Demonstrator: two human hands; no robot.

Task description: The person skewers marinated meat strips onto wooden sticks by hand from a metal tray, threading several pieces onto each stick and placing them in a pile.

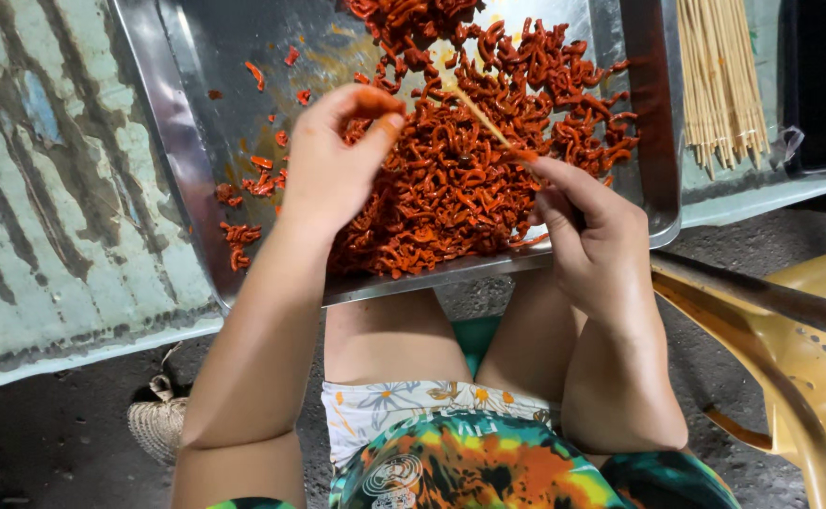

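On the worn green desk (55,188), a big metal tray (177,141) heaped with red-orange meat strips (451,179). Left hand (333,165) pinching one strip (375,99), fingers closed tight on it. Right hand (597,236) gripping a thin bamboo skewer (484,118), slanting up and left over the heap, tip toward the left hand. Best to hold the skewer steady and push the strip on slowly, fingers clear of the tip. Spare skewers (719,71) at the right.

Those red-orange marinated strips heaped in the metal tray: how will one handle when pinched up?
The red-orange marinated strips curl and tangle, so probably floppy. Their glossy coating and smears on the metal tray suggest slippery. The left hand pinches one with fingertips alone, so likely light.
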